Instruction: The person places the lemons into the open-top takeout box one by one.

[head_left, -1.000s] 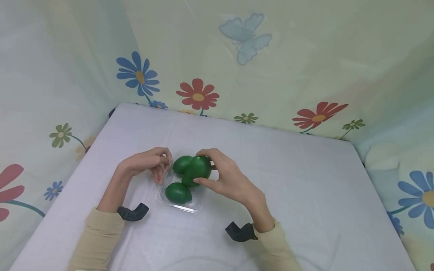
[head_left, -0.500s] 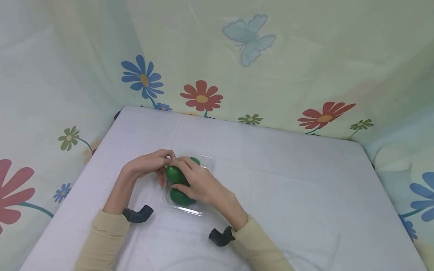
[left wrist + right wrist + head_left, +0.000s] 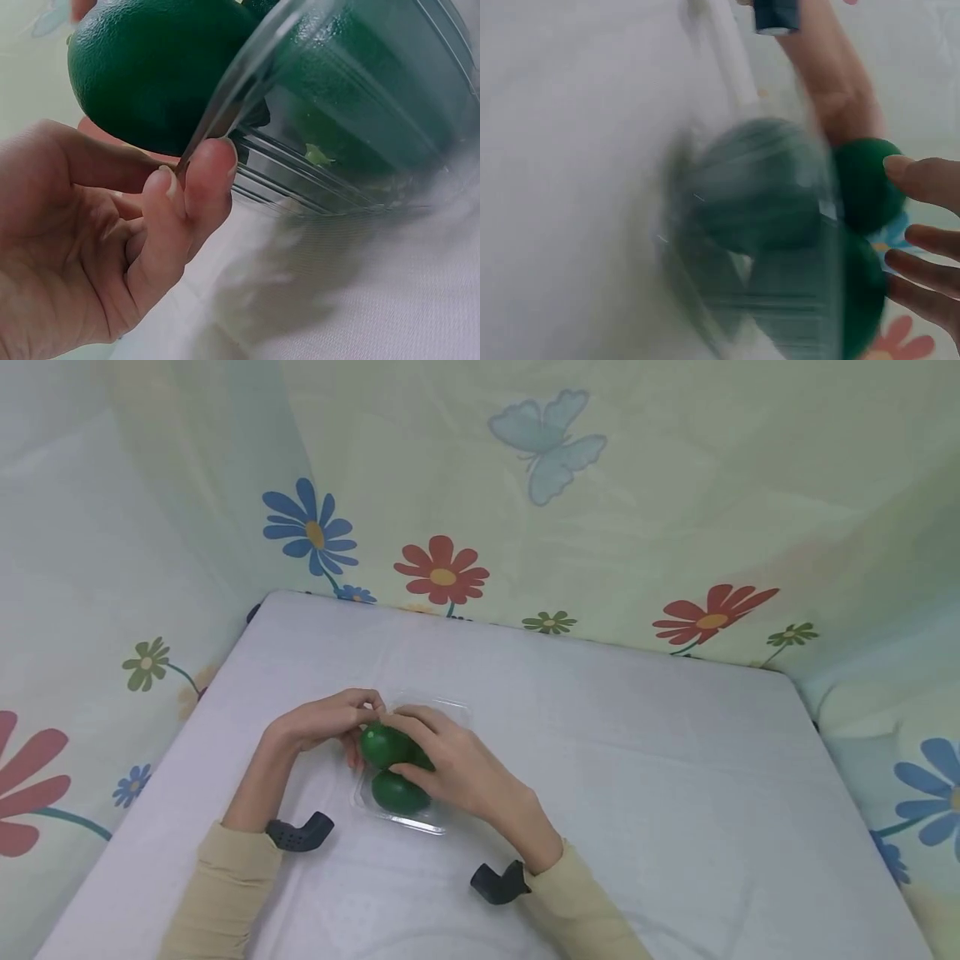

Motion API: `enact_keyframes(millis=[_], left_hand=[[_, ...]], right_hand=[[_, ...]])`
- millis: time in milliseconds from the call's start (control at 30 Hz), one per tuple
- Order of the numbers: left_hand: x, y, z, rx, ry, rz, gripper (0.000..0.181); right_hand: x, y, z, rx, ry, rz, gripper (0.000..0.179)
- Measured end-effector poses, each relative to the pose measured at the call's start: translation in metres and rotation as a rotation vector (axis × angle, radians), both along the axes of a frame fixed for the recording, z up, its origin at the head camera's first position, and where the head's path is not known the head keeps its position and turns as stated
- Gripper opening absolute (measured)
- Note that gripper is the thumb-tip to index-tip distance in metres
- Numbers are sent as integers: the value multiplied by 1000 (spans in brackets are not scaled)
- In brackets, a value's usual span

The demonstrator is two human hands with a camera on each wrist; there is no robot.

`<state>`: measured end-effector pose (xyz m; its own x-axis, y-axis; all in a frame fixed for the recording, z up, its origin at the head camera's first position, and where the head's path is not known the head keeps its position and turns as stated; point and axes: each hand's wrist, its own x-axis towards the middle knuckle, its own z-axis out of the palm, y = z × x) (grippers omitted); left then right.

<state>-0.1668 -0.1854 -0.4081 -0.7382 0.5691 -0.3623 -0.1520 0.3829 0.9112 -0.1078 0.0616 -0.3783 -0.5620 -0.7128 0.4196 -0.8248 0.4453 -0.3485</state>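
At the left middle of the table in the head view lies a clear plastic container (image 3: 408, 823) with several dark green limes. My left hand (image 3: 337, 717) pinches its left rim, fingertips on both sides of the wall in the left wrist view. My right hand (image 3: 457, 764) reaches over the container and holds one lime (image 3: 382, 745) at the left, thumb on the near side, fingers on the far side. That lime (image 3: 154, 75) stands above the rim beside my left fingers. Another lime (image 3: 400, 792) lies at the container's near end. My right hand hides part of the rest.
A white cloth covers the table (image 3: 637, 777). A flower-printed curtain (image 3: 420, 460) surrounds its back and sides. Each wrist carries a black camera mount, the left mount (image 3: 302, 832) close to the container's near-left side.
My right hand has carried the lime leftward over the container to the left rim, then stayed nearly still over the last half second. My left hand keeps its pinch on the rim.
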Motion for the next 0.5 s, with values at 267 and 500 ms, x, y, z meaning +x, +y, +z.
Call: enact_keyframes(millis=[267,500], left_hand=[[2,-12,4,-62,63,55,29],[8,-22,20,-201,283,264,43]], right_hand=[[-11,53,31,-121,58,-161,42],[-20,104,48,-178,116,-377,25]])
